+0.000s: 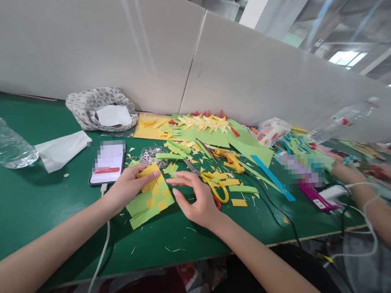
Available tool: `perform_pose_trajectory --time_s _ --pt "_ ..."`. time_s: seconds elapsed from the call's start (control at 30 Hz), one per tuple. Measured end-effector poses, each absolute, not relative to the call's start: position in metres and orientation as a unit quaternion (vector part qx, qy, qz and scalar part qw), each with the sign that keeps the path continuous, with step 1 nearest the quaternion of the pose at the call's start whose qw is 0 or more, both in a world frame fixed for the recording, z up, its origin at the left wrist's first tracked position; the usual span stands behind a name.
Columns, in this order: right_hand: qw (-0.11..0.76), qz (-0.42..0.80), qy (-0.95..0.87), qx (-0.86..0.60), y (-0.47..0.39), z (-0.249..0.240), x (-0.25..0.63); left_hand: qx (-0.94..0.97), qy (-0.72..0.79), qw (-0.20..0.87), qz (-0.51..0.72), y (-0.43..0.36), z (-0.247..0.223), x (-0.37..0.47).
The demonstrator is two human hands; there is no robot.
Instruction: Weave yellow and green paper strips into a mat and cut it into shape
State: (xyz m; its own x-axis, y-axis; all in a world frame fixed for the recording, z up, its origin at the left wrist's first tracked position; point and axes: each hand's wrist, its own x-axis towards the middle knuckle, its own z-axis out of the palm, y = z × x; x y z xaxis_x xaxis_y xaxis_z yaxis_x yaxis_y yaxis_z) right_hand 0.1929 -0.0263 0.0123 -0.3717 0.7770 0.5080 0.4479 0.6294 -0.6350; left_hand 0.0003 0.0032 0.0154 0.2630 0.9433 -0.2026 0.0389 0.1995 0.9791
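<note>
Head view, left hand: your left hand [139, 180] pinches the top of the woven paper, thumb over the front, fingers behind.
Head view, right hand: your right hand [196, 200] is loose, fingers parted, nothing gripped; fingertips just beside the weave's right edge, can't tell if they touch.
Woven paper: the green-and-yellow checked woven paper [158, 196] is tilted in front of you, between both hands, above the near part of the green table [52, 195]; loose green strip ends point lower left.
Phone: the phone [106, 160] lies just beyond your left wrist, screen lit and partly blurred, white cable [104, 249] plugged in and running off the near edge.
Scissors: the yellow-handled scissors [204, 177] lie just beyond your right hand, among paper scraps.
Glue gun: the yellow glue gun [234, 162] lies past the scissors, black cord trailing to the near edge.
Eye box: a clear box of craft eyes [152, 157] sits behind the woven paper, green strips partly over it.
Back: spiky yellow-and-white woven strip [205, 123] on green sheets [215, 138], against the partition [110, 45].
Far left: water bottle [8, 140], white tissue [65, 150], patterned cloth bag [91, 100].
Right: blue strip [273, 177], magenta power strip [318, 199], then a co-worker's arm [367, 200].
</note>
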Motion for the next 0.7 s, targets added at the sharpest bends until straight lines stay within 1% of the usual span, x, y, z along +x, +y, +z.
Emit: perform_pose_trajectory --time_s 0.17,0.3,0.4,0.6,0.7 --pt "0.423 0.226 -0.784 -0.393 -0.0282 0.0134 0.1898 0.503 0.476 0.605 0.394 0.0032 0.0126 0.0002" --pt "0.452 0.332 -0.711 -0.424 -0.0245 0.0106 0.1867 0.520 0.467 0.591 0.403 0.0029 0.0118 0.0008" --pt "0.429 0.402 -0.679 -0.440 -0.0214 0.0078 0.1857 0.514 0.472 0.589 0.408 0.0027 0.0134 0.0016" --pt "0.418 0.417 -0.654 -0.473 -0.0187 0.0051 0.1868 0.511 0.495 0.585 0.389 0.0041 0.0125 0.0009" --pt "0.429 0.408 -0.652 -0.474 -0.0193 0.0053 0.1868 0.504 0.489 0.595 0.391 0.0044 0.0121 0.0001"
